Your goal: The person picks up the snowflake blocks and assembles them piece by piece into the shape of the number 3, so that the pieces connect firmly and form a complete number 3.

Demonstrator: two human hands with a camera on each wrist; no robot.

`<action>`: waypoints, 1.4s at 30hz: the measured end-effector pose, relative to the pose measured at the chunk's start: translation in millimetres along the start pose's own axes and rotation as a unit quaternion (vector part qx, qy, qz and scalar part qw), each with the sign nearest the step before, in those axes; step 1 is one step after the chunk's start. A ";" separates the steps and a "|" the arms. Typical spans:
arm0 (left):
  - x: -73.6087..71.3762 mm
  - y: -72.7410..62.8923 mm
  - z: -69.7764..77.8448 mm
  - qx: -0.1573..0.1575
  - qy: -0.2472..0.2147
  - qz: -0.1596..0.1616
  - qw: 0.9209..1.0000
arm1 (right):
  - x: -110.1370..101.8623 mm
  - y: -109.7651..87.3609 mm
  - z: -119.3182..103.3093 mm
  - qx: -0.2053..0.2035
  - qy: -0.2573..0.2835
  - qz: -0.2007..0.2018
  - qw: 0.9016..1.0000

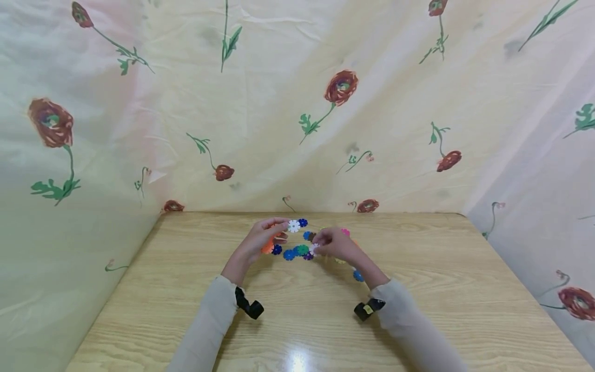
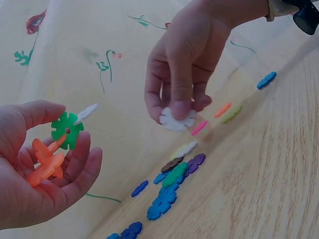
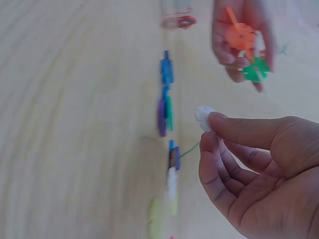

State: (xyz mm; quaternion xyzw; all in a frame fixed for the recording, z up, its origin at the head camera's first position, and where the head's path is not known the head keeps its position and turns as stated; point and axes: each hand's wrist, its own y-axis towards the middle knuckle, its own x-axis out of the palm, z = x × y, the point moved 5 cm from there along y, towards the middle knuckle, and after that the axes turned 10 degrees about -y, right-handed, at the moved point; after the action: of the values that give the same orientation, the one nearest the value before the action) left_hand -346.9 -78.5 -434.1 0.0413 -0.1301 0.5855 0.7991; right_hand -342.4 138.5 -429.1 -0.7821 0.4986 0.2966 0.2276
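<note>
My left hand (image 1: pixel 260 240) holds a joined cluster of notched plastic flower discs. In the left wrist view, the cluster shows orange discs (image 2: pixel 47 167), a green disc (image 2: pixel 61 123) and a white disc (image 2: pixel 86 114) seen edge-on. The fingers curl loosely around the orange part, while the thumb reaches the green disc. Across from it, my right hand (image 1: pixel 337 244) pinches a single white disc (image 2: pixel 177 121) between thumb and fingertips. That disc is above the table, apart from the cluster. Its far part shows beyond the thumb in the right wrist view.
Loose discs lie on the wooden table (image 1: pixel 297 299) beneath the hands, among them a green one (image 2: pixel 174 174), a purple one (image 2: pixel 196 163) and several blue ones (image 2: pixel 160 205). One blue disc (image 1: pixel 358 275) lies near the right forearm. A flowered cloth (image 1: pixel 279 103) surrounds the table's back and sides.
</note>
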 end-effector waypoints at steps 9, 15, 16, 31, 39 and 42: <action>-2.1 2.7 -2.7 -0.001 0.001 -0.007 1.000 | -11.9 3.9 -18.1 0.000 0.077 0.067 0.995; -2.7 4.9 -5.1 -0.006 -0.002 -0.004 1.000 | -12.1 2.4 -32.0 -0.017 0.124 0.090 0.988; -3.1 5.4 -5.6 -0.006 -0.003 -0.003 1.000 | -11.1 2.9 -32.9 -0.018 0.128 0.094 0.987; -3.1 4.5 -3.0 -0.009 -0.008 0.016 1.000 | 1.0 9.2 -30.1 -0.014 0.168 0.125 0.978; -1.6 5.4 -3.7 -0.007 -0.009 0.012 1.000 | 3.2 11.0 -28.8 -0.013 0.159 0.141 0.977; -0.5 4.7 -3.2 -0.004 -0.017 0.010 1.000 | 3.4 10.2 -30.0 -0.018 0.154 0.146 0.977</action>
State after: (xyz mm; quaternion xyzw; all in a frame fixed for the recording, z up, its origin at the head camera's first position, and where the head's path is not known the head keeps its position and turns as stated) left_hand -351.0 -76.8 -437.7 0.0466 -0.1468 0.5922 0.7909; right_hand -343.5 112.7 -410.5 -0.7411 0.6312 0.2113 0.0879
